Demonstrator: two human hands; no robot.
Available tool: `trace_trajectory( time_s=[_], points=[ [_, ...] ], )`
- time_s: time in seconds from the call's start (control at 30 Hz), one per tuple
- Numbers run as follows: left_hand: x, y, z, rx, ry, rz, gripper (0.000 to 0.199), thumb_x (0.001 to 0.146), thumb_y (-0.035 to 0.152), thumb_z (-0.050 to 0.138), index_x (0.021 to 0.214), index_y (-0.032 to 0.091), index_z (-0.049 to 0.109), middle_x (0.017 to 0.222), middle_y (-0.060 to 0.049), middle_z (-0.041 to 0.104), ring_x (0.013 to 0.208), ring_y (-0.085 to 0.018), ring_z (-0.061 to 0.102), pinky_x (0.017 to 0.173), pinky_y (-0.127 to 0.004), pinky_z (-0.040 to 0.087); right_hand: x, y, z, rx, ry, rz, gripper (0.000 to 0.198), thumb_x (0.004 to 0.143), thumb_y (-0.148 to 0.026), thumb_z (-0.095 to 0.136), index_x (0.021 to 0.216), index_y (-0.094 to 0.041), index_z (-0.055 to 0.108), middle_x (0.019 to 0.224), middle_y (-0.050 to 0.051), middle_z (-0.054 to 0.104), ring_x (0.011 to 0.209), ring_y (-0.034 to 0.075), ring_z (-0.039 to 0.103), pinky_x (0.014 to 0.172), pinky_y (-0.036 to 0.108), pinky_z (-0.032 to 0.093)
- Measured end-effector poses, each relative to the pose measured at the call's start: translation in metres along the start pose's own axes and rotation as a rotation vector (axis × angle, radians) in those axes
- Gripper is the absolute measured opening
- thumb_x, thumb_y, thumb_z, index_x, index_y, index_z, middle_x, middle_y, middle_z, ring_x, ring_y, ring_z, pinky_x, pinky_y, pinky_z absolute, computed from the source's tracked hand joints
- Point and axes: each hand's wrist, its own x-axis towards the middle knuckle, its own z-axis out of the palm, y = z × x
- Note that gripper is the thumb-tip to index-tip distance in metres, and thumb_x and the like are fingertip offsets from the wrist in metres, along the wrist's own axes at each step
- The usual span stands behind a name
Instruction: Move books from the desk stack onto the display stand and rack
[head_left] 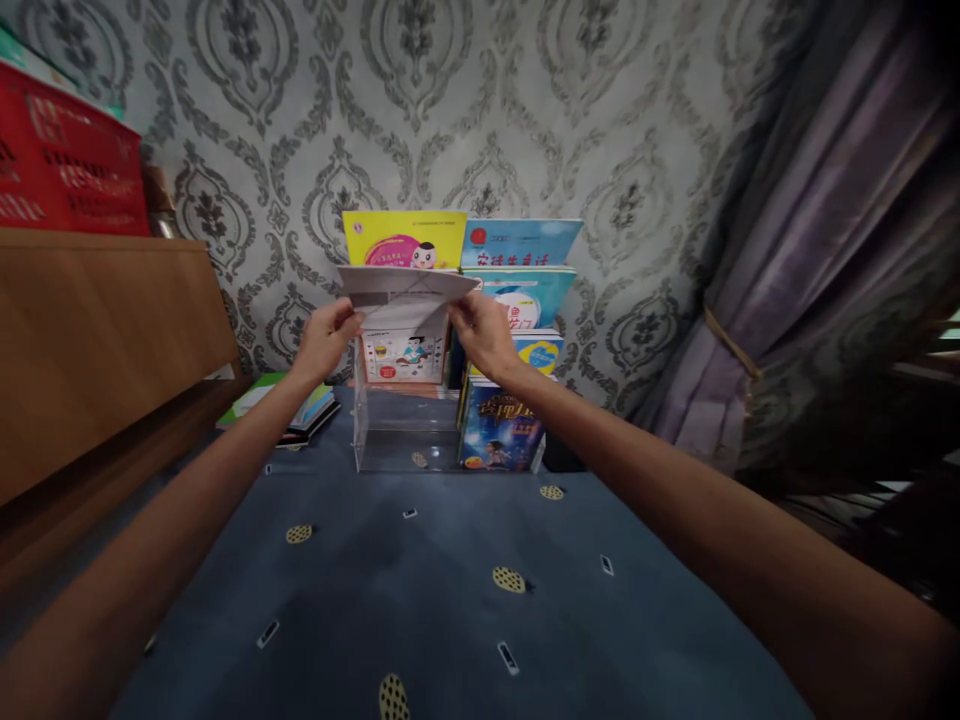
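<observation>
My left hand (327, 338) and my right hand (486, 332) pinch opposite sides of a thin pale book (409, 290), its top edge tilted toward me. It hangs over the left column of a clear tiered book rack (405, 450). Behind it stands a yellow book (405, 232) with a cartoon child; below it shows a book with a white, orange-edged cover (405, 358). The right column bears two blue books, the rear one (521, 240) highest, then a blue-and-yellow book (541, 355) and a dark blue book (501, 430) in front. My right wrist partly covers these.
Several books (319, 412) lie stacked left of the rack on the dark blue tablecloth (360, 600). A wooden cabinet (112, 340) with a red basket (71, 150) stands at the left. Patterned wallpaper (420, 120) is behind, and a tied purple curtain (772, 250) hangs at the right.
</observation>
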Motion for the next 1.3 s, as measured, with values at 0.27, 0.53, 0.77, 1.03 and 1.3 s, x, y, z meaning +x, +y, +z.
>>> trace_trajectory(
  time_s=[0.27,0.53,0.77,1.03,1.3],
  points=[
    [-0.015,-0.033,0.008,0.273,-0.029,-0.087,0.025,0.083,0.033,0.052,0.063,0.02,0.044,0.061,0.005,0.043,0.063,-0.013,0.045,0.064,-0.024,0.04,-0.019,0.011,0.013,-0.089,-0.177,0.024,0.025,0.089,-0.014,0.045,0.099,-0.017,0.068,0.093,0.008,0.074,0.092,0.026,0.066,0.081,0.034,0.048],
    [-0.02,-0.037,0.013,0.505,0.0,-0.139,0.016,0.084,0.031,0.056,0.073,0.019,0.054,0.07,0.001,0.055,0.07,-0.017,0.05,0.069,-0.027,0.035,-0.016,0.007,0.021,-0.363,-0.342,0.174,0.024,0.094,-0.015,0.045,0.103,-0.013,0.068,0.098,0.016,0.075,0.094,0.029,0.068,0.083,0.036,0.049],
    [-0.024,-0.037,0.017,0.64,0.036,-0.202,0.016,0.088,0.029,0.056,0.095,0.017,0.063,0.086,-0.005,0.067,0.083,-0.023,0.06,0.078,-0.031,0.042,-0.016,-0.005,0.019,-0.457,-0.373,0.321,0.032,0.096,-0.017,0.041,0.122,-0.008,0.058,0.111,0.021,0.072,0.104,0.033,0.067,0.087,0.038,0.049],
    [-0.024,-0.026,0.02,0.755,-0.02,-0.193,0.018,0.093,0.022,0.052,0.101,0.016,0.066,0.097,-0.009,0.073,0.093,-0.025,0.066,0.083,-0.032,0.044,-0.02,-0.001,0.022,-0.304,-0.325,0.338,0.028,0.096,-0.016,0.04,0.116,-0.012,0.06,0.096,0.014,0.073,0.093,0.026,0.069,0.084,0.034,0.051],
    [-0.023,-0.024,0.02,0.766,-0.048,-0.195,0.017,0.093,0.022,0.053,0.1,0.016,0.067,0.095,-0.008,0.075,0.093,-0.024,0.068,0.085,-0.031,0.046,-0.024,0.006,0.023,-0.234,-0.28,0.344,0.025,0.096,-0.017,0.042,0.114,-0.013,0.059,0.1,0.014,0.072,0.096,0.026,0.068,0.083,0.036,0.054]
  ],
)
